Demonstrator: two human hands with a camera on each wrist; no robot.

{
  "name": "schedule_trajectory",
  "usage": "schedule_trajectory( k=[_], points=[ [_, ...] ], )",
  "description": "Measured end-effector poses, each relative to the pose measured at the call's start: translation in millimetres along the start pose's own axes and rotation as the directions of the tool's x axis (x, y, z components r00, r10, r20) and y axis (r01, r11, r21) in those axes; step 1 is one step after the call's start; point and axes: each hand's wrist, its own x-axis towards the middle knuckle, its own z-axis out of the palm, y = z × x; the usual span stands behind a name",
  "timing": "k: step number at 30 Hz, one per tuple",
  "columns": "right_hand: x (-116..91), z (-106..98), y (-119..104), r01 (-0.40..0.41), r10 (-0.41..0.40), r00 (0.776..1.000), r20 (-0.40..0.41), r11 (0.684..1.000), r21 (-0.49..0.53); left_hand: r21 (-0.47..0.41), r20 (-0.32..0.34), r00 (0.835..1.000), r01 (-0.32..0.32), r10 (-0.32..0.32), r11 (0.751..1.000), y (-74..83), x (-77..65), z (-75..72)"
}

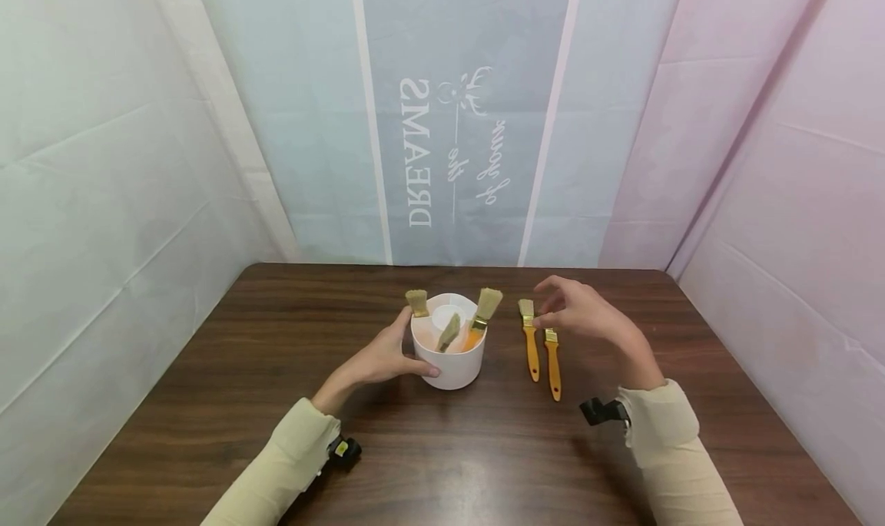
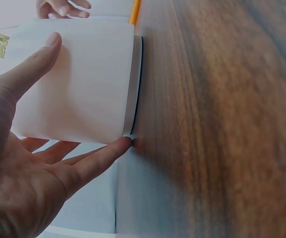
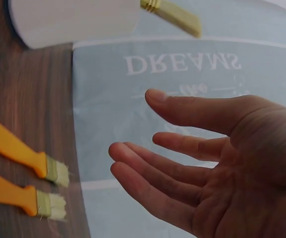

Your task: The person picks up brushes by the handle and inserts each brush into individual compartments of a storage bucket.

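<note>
Right hand (image 3: 232, 173) here, fingers (image 3: 152, 192) loosely bent, thumb (image 3: 197, 110) apart from them. Couple of orange-handled brushes (image 3: 26, 154) lying on the tabletop (image 3: 31, 89), white tub (image 3: 73, 22) up top with another brush (image 3: 177, 18) poking out, DREAMS lettering (image 3: 171, 64) flipped on the blue cloth (image 3: 100, 109).

White, round, open-topped container (image 1: 456, 372), upright just below the centre of the head view. Inside, bristles up: left brush (image 1: 417, 302), tilted toward the left of the frame; middle brush (image 1: 450, 331), slanting toward the upper right, handle hidden; right brush (image 1: 488, 305), leaning right, orange handle partly showing. Right of centre, flat on the surface (image 1: 276, 342): upper brush (image 1: 531, 349) and lower brush (image 1: 554, 368), side by side, orange-handled, gold-banded, pale-bristled, holed handle ends toward the bottom of the frame.
</note>
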Motion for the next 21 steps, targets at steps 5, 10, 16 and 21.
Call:
schedule_trajectory(
  k=[5,10,16,21],
  points=[
    [2.3,-0.4,9.9,-0.052,0.051,0.998,0.033,0.998,0.035,0.015,-0.006,1.000,-0.002,0.002,1.000,0.6,-1.0,0.0],
    [4.5,1.2,18.1,-0.112,0.109,0.993,0.048,0.991,0.070,0.022,-0.008,1.000,0.009,-0.009,1.000,-0.2,0.2,0.1],
    [8.0,3.1,28.0,-0.213,0.213,0.977,0.000,0.975,0.067,0.030,-0.014,1.000,0.021,-0.021,0.999,-2.4,1.1,0.5],
    [13.2,8.9,40.1,-0.309,0.311,0.951,-0.005,0.947,0.088,0.017,-0.013,1.000,0.024,-0.023,1.000,-2.3,0.9,0.5]
  ],
)
